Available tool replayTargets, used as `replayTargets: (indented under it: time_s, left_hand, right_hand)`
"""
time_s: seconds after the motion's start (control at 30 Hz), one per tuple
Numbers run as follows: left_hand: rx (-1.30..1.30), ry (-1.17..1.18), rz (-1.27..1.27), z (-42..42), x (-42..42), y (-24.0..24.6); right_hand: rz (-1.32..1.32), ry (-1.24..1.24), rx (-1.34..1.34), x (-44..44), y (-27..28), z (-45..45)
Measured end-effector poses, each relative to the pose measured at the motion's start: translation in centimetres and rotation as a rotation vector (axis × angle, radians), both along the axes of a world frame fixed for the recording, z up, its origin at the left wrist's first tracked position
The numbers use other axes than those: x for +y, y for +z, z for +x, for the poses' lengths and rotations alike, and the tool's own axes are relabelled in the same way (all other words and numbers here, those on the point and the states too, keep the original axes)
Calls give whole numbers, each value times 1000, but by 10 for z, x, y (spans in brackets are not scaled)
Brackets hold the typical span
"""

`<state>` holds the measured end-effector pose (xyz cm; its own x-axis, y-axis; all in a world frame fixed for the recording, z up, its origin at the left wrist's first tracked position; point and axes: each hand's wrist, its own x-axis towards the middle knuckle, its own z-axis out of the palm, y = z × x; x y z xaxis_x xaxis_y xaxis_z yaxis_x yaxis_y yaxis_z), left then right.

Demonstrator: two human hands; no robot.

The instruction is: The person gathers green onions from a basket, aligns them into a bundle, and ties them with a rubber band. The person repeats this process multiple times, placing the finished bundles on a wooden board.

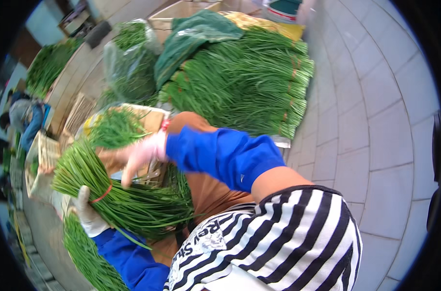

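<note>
A thick bundle of green garlic chives (144,203) lies across my lap, its pale cut ends pointing left. Around it, near those ends, runs a red band (103,192). My left hand (87,211), in a white glove, grips the bundle from below beside the band. Blurred by motion, my right hand (138,154) is over the bundle with fingers apart; it looks to hold nothing. Behind that hand, loose chives (113,127) fill the top of a crate. Blue sleeves cover both forearms.
Stacked, banded chive bundles (242,80) lie beyond my knee, partly under a green cloth (195,40). A clear plastic bag (131,69) holds more greens. Loose chives (89,251) lie at lower left. Another person (25,116) sits bent over at far left. Tiled floor (380,138) spans the right.
</note>
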<state>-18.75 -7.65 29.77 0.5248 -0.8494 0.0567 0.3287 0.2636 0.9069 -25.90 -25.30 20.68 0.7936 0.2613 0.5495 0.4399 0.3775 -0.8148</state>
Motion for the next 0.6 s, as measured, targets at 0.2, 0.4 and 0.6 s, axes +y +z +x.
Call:
replayTargets:
  time_s: [0.2, 0.4, 0.6]
  left_hand:
    - [-912, -288, -17, -33, -124, 34]
    - [-1069, -395, 327, -60, -175, -33]
    - [-858, -198, 442, 35, -161, -101]
  right_hand:
    - [700, -833, 241, 29, 29, -68]
    - [883, -1299, -70, -101, 15, -166]
    - [743, -1841, -88, -257, 31, -308]
